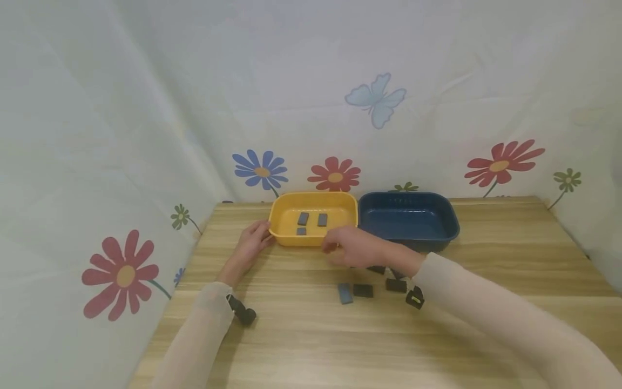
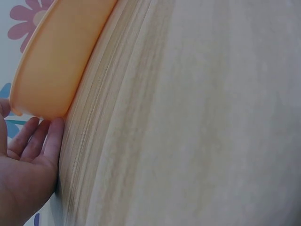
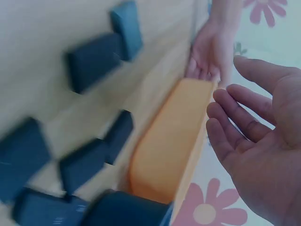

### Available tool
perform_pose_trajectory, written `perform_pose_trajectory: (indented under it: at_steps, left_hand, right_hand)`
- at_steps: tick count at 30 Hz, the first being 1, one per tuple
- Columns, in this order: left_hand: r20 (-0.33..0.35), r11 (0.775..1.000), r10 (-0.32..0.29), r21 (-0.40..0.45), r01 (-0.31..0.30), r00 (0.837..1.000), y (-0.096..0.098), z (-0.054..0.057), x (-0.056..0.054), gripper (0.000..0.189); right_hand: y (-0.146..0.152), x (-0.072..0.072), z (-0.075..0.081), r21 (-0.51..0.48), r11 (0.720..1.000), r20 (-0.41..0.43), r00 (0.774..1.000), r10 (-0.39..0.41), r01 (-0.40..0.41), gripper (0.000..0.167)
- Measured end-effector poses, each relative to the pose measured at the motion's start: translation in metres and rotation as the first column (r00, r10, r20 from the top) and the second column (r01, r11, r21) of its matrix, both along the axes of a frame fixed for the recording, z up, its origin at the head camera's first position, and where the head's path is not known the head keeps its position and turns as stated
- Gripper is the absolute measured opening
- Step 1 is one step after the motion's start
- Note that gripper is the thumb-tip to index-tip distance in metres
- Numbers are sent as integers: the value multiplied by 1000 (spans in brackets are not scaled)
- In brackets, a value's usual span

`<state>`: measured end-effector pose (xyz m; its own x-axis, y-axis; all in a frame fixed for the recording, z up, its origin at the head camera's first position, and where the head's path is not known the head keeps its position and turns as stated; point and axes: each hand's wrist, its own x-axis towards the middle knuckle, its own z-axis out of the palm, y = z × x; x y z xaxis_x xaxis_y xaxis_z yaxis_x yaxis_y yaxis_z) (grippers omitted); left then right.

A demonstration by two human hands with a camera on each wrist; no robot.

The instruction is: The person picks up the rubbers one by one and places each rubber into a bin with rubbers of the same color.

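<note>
My left hand (image 1: 252,242) rests against the left end of a yellow basin (image 1: 296,241). In the left wrist view its fingers (image 2: 35,141) lie nearly straight at the basin's lower edge, and the thumb is by the rim. Several small dark rectangular blocks (image 1: 303,218) lie on the basin's floor. Over the basin's front right corner is my right hand (image 1: 357,247). The right wrist view shows its fingers (image 3: 235,117) loosely bent and apart from the thumb, with nothing between them. More dark blocks (image 1: 363,290) lie on the table beneath the right forearm, some partly hidden by it.
A dark blue basin (image 1: 408,224) stands right beside the yellow one, and its floor shows no blocks. Both are at the back of the wood-grain table (image 1: 301,346), close to a flower-printed cloth (image 1: 291,97). One bluish block (image 1: 345,293) sits at the near left of the loose group.
</note>
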<state>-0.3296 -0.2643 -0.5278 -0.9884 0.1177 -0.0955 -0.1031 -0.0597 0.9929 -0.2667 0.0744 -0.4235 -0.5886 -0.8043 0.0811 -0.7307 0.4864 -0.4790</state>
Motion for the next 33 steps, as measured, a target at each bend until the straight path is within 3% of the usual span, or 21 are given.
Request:
perform_pose_trajectory:
  at_steps: [6,13,20,26,33]
  left_hand:
    - [5,1000,10,-11,-10,1000,1,0,0,56]
    - [4,1000,4,-12,-4,1000,1,-1,-1,55]
    - [5,1000,2,15,-2,1000,1,-1,-2,56]
    - [6,1000,-4,23,4,1000,0,-1,-2,56]
    - [-1,1000,0,10,0,1000,-1,-4,-1,55]
  right_hand:
    - [20,23,-23,58,997,-68,996,58,-54,29]
    - [36,37,-50,85,995,-110,991,70,-61,33]
    - [43,49,-61,114,993,-129,991,24,-9,40]
    - [43,53,-66,107,994,-178,984,26,-7,38]
    - [41,54,-71,103,995,-178,984,6,13,39]
